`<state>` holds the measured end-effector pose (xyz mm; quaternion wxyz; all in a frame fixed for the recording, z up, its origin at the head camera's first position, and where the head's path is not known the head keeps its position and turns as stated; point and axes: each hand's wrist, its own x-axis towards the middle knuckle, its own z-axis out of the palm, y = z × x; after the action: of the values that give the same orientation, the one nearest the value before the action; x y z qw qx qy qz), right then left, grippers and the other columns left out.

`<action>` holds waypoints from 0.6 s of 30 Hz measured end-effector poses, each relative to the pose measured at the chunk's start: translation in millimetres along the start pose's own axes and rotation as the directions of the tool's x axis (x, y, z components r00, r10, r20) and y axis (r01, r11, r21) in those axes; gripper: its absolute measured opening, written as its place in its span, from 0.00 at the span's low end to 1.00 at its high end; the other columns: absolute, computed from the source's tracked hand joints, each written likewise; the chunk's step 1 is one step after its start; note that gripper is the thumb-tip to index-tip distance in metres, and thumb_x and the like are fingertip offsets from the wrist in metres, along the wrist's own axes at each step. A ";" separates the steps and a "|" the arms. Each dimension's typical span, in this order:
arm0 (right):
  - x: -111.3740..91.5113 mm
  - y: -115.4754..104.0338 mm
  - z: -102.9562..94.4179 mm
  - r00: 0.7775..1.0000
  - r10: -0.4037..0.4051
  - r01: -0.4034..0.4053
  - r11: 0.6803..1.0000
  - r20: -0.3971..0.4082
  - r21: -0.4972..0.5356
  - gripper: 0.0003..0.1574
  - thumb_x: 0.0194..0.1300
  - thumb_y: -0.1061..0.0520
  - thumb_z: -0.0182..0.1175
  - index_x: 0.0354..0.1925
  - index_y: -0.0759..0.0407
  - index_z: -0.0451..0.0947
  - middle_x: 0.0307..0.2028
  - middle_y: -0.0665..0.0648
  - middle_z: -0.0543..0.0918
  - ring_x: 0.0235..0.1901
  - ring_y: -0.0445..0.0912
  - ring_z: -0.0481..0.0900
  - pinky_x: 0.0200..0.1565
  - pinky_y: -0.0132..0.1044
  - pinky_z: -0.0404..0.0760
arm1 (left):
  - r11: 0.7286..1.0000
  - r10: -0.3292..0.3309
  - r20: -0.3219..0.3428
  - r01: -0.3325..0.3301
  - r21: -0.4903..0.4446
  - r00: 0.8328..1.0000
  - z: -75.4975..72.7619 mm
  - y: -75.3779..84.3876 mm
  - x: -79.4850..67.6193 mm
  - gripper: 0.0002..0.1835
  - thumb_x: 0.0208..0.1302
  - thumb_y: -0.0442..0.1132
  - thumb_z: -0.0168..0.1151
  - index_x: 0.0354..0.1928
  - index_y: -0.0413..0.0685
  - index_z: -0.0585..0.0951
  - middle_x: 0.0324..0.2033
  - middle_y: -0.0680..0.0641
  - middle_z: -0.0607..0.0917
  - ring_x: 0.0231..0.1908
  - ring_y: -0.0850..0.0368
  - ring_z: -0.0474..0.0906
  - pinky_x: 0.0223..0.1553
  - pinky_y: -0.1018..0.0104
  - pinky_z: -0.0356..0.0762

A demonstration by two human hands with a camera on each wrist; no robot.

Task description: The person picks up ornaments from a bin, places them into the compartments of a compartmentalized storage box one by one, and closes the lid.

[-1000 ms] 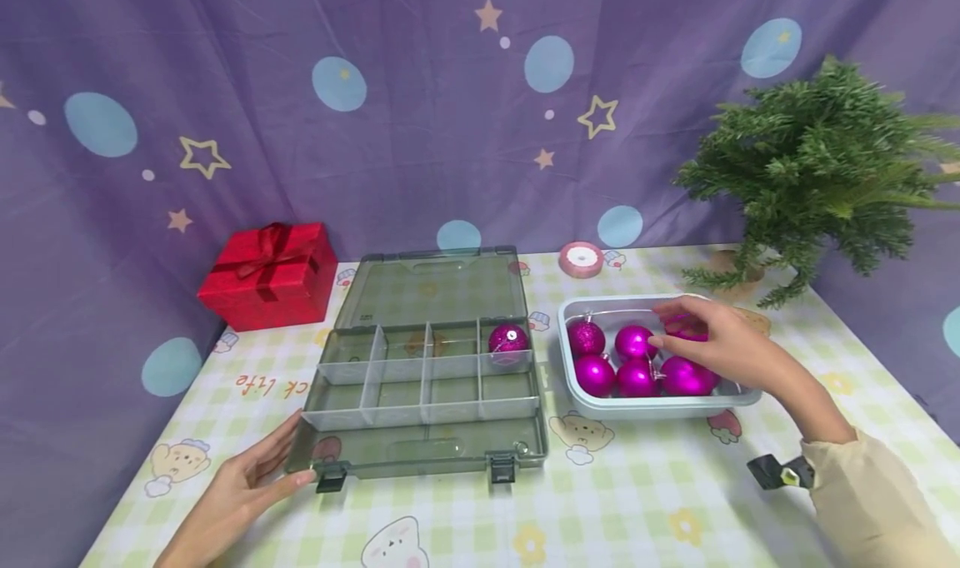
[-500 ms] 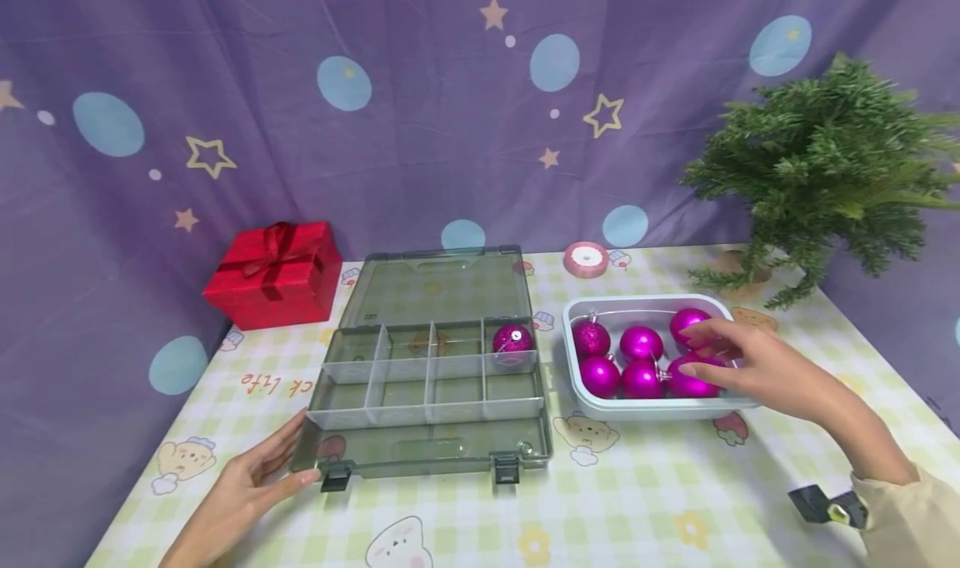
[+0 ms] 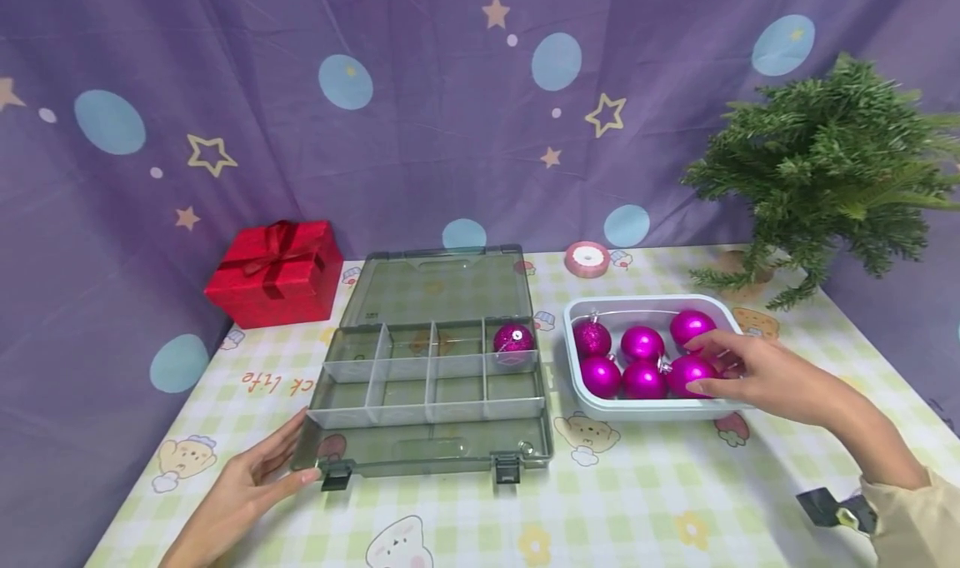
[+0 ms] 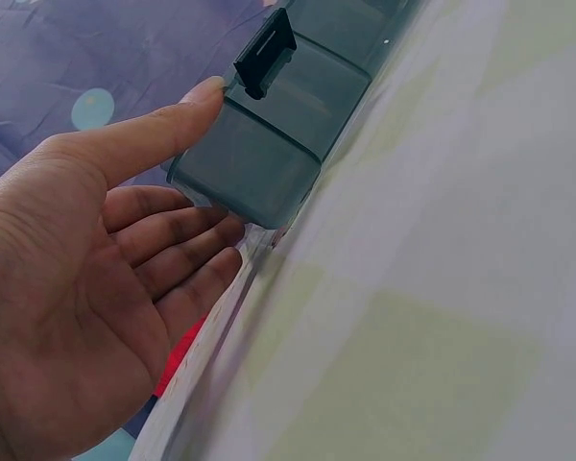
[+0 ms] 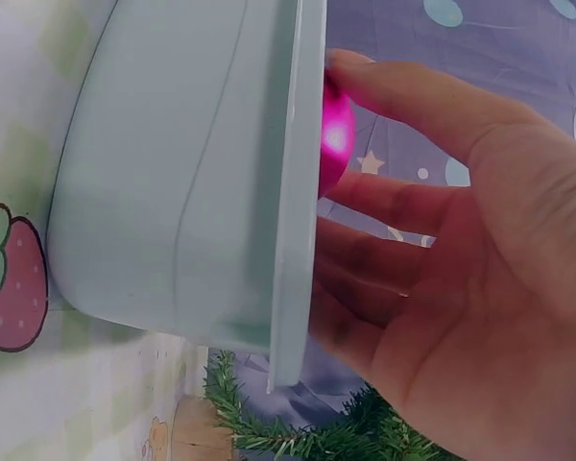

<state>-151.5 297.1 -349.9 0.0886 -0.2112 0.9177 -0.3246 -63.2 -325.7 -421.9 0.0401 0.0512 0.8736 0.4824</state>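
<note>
My left hand (image 3: 243,489) holds the near left corner of a smoky clear plastic organizer box (image 3: 431,466), thumb by a black latch (image 4: 266,53) in the left wrist view. The lid (image 3: 442,289) lies folded back. One glittery magenta Christmas ball (image 3: 513,341) sits in its far right compartment. In a pale blue tub (image 3: 660,410), my right hand (image 3: 783,376) pinches a shiny magenta Christmas ball (image 3: 692,374) between thumb and fingers. That ball (image 5: 336,139) rises past the tub's rim in the right wrist view. Several more magenta balls (image 3: 643,379) lie beside it.
A red gift box (image 3: 273,276) with a ribbon stands at the back left. Behind the tub are a pink ribbon roll (image 3: 587,259) and a small artificial Christmas tree (image 3: 817,176). A checked cloth (image 3: 630,501) covers the table; a purple curtain (image 3: 420,160) hangs behind.
My right hand has shifted rightward and down inside the tub, from over the back balls onto the front right ball, and closed on it. My left hand stays at the box corner.
</note>
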 end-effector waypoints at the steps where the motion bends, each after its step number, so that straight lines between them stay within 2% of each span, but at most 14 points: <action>1: 0.5 -0.3 -0.2 1.000 0.002 -0.002 1.000 0.010 -0.004 0.32 0.69 0.51 0.71 0.63 0.68 0.76 0.45 0.51 0.85 0.43 0.39 0.82 0.42 0.35 0.85 | 1.000 0.001 0.001 -0.001 -0.003 1.000 -0.1 0.0 -0.2 0.42 0.71 0.40 0.70 0.79 0.37 0.60 0.74 0.33 0.64 0.63 0.81 0.60 0.58 0.87 0.66; 5: 1.9 -1.6 -1.1 0.999 0.009 -0.008 1.000 0.042 -0.015 0.31 0.70 0.50 0.70 0.61 0.67 0.77 0.40 0.47 0.85 0.40 0.39 0.82 0.40 0.35 0.84 | 1.000 0.021 -0.001 -0.021 -0.006 1.000 -0.1 -0.5 -0.4 0.42 0.71 0.38 0.69 0.79 0.35 0.60 0.74 0.32 0.64 0.62 0.82 0.60 0.58 0.87 0.66; 9: 2.0 -2.1 -1.4 0.999 0.003 -0.003 1.000 0.038 -0.006 0.28 0.70 0.51 0.70 0.60 0.66 0.78 0.39 0.48 0.84 0.38 0.38 0.81 0.38 0.35 0.84 | 1.000 0.026 -0.002 -0.026 -0.010 1.000 0.0 -0.8 -0.3 0.41 0.71 0.37 0.69 0.79 0.35 0.60 0.74 0.32 0.64 0.62 0.83 0.60 0.58 0.87 0.66; 18: 4.1 -5.3 -1.7 0.998 -0.022 0.020 0.999 -0.059 -0.038 0.30 0.69 0.51 0.71 0.62 0.64 0.79 0.52 0.58 0.84 0.45 0.43 0.84 0.41 0.35 0.86 | 1.000 0.012 -0.002 -0.012 -0.020 1.000 0.3 -1.2 -0.1 0.42 0.70 0.38 0.70 0.79 0.35 0.60 0.74 0.33 0.64 0.62 0.83 0.61 0.58 0.87 0.67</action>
<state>-153.9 292.6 -345.3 0.0537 -0.2126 0.9237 -0.3143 -63.1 -326.2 -423.1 0.0368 0.0556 0.8683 0.4915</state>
